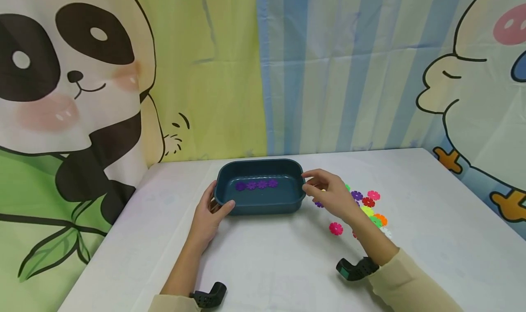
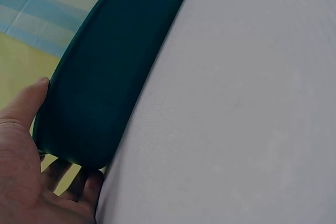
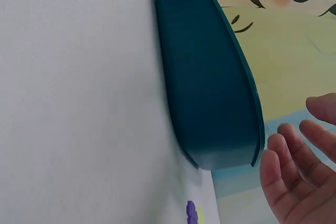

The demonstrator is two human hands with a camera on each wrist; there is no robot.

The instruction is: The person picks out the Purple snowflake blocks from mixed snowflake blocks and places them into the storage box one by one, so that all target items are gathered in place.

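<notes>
A dark teal plastic basin sits on the white table, with several purple flower-shaped pieces in a row on its floor. My left hand grips the basin's left end, thumb at the near rim and fingers around the end wall, as the left wrist view also shows. At the opposite end, my right hand is beside the rim with fingers loosely bent and nothing held. In the right wrist view those fingers come very close to the basin's edge; whether they touch it I cannot tell.
Multicoloured flower-shaped pieces lie scattered right of the basin, some hidden behind my right hand and forearm. One pink piece lies nearer me. A cartoon-printed curtain hangs behind the table's far edge.
</notes>
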